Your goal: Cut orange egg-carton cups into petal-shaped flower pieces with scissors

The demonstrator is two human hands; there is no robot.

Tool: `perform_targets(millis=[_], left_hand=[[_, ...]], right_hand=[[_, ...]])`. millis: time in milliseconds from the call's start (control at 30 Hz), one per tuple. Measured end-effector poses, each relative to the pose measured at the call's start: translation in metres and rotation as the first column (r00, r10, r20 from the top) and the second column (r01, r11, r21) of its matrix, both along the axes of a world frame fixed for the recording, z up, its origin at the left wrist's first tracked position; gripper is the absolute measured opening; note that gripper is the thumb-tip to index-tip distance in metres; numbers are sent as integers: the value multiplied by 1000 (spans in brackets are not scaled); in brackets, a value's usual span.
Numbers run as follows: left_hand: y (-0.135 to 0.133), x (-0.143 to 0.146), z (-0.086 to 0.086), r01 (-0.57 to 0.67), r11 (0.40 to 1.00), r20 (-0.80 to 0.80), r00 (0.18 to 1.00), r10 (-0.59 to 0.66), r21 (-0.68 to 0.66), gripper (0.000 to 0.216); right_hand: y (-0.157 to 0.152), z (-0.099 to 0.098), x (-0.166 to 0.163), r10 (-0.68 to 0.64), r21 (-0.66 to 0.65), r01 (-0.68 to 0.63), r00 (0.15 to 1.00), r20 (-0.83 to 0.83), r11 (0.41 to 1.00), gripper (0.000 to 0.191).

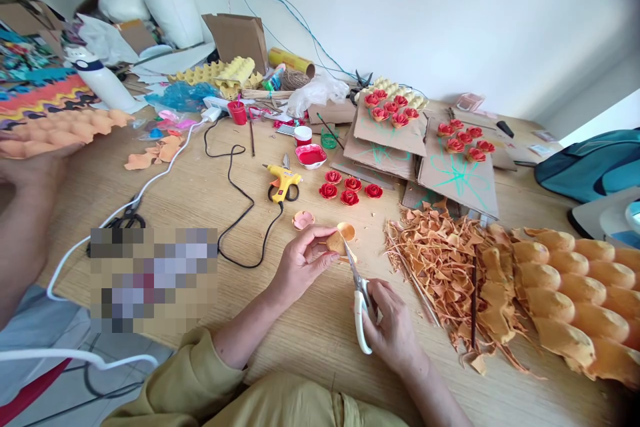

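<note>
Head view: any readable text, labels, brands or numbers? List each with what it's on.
No text can be read.
Yellow plastic glue gun: no legible marking.
Yellow roll by the wall: any print too small.
Brown cardboard sheet: green marker lines, no words.
White-handled scissors in right hand, orange carton piece in left hand: no lettering visible.

Down and left of the glue gun (283, 181), a blocky patch (153, 280) hides part of the table. You can't tell what is under it. Far left of the glue gun, another person's hand (25, 173) is blurry and cut off by the edge. Down and right of the glue gun, your right hand (393, 330) covers most of the scissors (357, 293) handle. Your left hand (303, 263) hides part of the orange piece (336, 242). Far right, the egg tray (575, 293) runs off the edge.
</note>
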State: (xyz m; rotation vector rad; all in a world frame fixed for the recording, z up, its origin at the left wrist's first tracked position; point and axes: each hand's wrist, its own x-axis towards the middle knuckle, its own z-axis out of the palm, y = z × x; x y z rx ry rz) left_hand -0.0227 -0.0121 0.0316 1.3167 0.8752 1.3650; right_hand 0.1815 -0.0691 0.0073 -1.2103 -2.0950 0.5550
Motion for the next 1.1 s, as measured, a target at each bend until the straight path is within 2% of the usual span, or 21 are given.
perform_targets(millis=[167, 400, 567, 667, 800, 900, 1000, 1100], left_hand=[[1, -2, -4, -11, 996, -119, 993, 22, 89, 30], [1, -1, -5, -12, 995, -80, 997, 20, 96, 32], [1, -1, -2, -24, 992, -59, 998, 32, 120, 33], [1, -2, 1, -5, 998, -10, 1000, 6, 63, 33], [3, -4, 0, 137, 980, 184, 977, -109, -144, 37], [4, -3, -3, 316, 908, 403, 895, -189, -276, 38], [4, -2, -5, 443, 836, 533, 815, -225, -325, 37], [4, -1, -5, 493, 802, 583, 778, -234, -336, 36]], right_hand=[[3, 5, 0, -5, 13, 4, 1000, 22, 1000, 28], [1, 2, 3, 10, 68, -12, 1000, 29, 998, 28], [-2, 0, 3, 15, 43, -15, 1000, 18, 999, 27], [-1, 0, 3, -17, 17, 17, 1000, -2, 1000, 27], [1, 1, 7, -137, -14, 137, 988, -76, 991, 19], [2, 2, 13, -215, -27, 213, 969, -122, 977, 13], [1, 4, 17, -251, -51, 247, 957, -147, 968, 10], [1, 6, 18, -241, -79, 231, 958, -158, 970, 10]])
